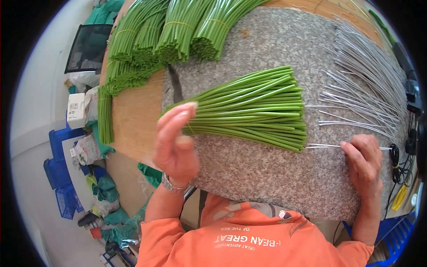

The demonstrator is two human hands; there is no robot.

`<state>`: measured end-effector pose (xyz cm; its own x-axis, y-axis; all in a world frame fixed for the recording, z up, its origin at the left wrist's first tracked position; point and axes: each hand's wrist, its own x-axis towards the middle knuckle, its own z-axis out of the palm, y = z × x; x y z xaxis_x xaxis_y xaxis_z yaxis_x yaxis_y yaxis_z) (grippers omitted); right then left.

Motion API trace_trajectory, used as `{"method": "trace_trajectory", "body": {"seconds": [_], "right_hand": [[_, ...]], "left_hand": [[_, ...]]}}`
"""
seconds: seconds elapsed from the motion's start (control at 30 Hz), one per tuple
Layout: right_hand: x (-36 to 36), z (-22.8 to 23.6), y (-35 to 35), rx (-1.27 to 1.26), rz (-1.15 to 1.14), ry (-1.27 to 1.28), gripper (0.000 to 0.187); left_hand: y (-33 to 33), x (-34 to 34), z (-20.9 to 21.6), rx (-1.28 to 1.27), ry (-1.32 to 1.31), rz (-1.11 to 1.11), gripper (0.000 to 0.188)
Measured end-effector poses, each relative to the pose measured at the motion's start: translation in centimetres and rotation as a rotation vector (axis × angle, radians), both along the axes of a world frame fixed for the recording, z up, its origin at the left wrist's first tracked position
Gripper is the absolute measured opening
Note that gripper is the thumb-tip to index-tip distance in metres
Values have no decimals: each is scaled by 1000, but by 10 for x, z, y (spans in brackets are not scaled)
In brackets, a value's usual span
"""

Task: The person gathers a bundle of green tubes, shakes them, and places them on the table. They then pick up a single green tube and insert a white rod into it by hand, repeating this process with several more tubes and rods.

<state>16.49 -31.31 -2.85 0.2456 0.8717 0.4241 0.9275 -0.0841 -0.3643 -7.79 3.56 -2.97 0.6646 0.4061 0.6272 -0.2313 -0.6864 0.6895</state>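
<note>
A fanned bundle of thin green tube-like stems [249, 111] lies on the grey speckled slab, its cut ends to the right and a yellow band near its left end. My left hand [175, 144] is at the banded end, fingers stretched and thumb apart; whether it touches the stems is hard to tell. With fingertips pinched, my right hand [364, 162] holds a few pale thin wires [324, 146], whose left tips reach the lower right stem ends. Another wire runs from the bundle's right end toward a large pile of loose grey wires [369, 73].
Several banded bundles of green stems [178, 40] are stacked at the far left on the wooden table [133, 107]. A dark strip [175, 83] lies by the slab's [267, 44] left edge. Black cables [398, 164] and a yellow tool handle [399, 197] sit at the right.
</note>
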Motion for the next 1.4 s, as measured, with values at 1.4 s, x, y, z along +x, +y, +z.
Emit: {"method": "trace_trajectory", "body": {"seconds": [1.4], "right_hand": [[-3,-12,2,-43,-271,-30,18]], "left_hand": [[-76,12,5,559,468,-245,44]]}}
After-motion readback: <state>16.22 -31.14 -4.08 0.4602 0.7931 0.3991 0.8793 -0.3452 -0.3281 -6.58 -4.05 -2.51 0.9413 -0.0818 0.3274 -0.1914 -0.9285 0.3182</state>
